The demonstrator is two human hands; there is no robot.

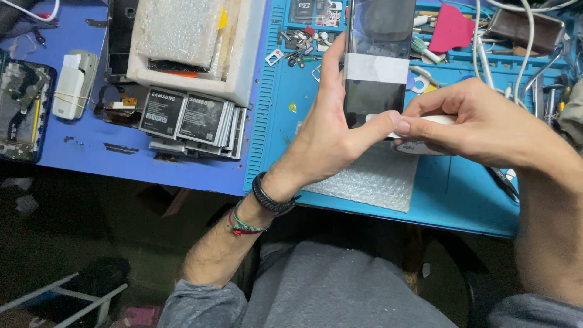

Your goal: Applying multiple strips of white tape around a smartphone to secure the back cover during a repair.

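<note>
At the far left of the blue bench, flat phone batteries (191, 121) lie stacked beside a white foam tray (243, 67). Above the blue repair mat (461, 194), the left hand (331, 136) grasps a dark glass phone panel (376, 61) upright by its edges. The right hand (480, 121), fingers clenched, pinches a small white tool (432, 120) against the panel's lower end.

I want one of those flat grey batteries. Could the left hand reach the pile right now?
Probably not right away: the left hand is gripping the dark glass phone panel. The flat grey batteries lie uncovered on the blue table.
</note>
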